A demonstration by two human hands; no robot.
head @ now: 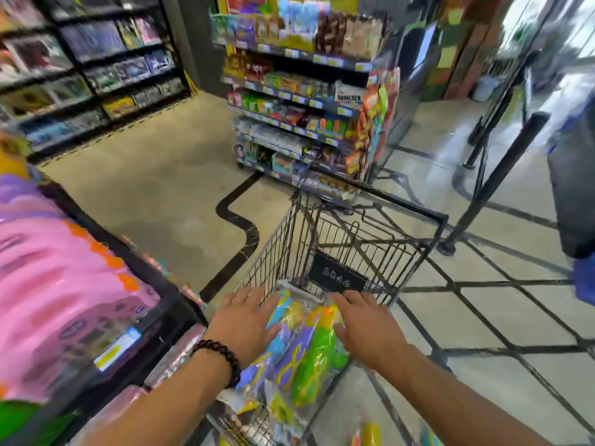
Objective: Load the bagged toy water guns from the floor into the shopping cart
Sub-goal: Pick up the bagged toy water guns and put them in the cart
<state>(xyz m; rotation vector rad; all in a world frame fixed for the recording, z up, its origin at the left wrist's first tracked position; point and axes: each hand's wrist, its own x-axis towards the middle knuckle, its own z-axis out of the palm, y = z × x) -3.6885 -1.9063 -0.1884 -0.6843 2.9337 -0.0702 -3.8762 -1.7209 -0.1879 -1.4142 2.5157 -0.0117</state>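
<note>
Beige polished shop floor (167, 188) with black inlaid lines, black wire shopping cart (363, 233) in the aisle, clear bag of bright toy water guns (302, 352) lying in its near end, left hand (244, 320) and right hand (367, 326) flat on the bag, each grip open-fingered, stocked snack shelving (299, 101) ahead, more yellow toys (370, 434) on the floor

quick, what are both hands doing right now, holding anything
Left hand: open, fingers straight, resting on the bagged water guns in the shopping cart.
Right hand: open, fingers straight, pressing on the same bags; gripping nothing.
</note>
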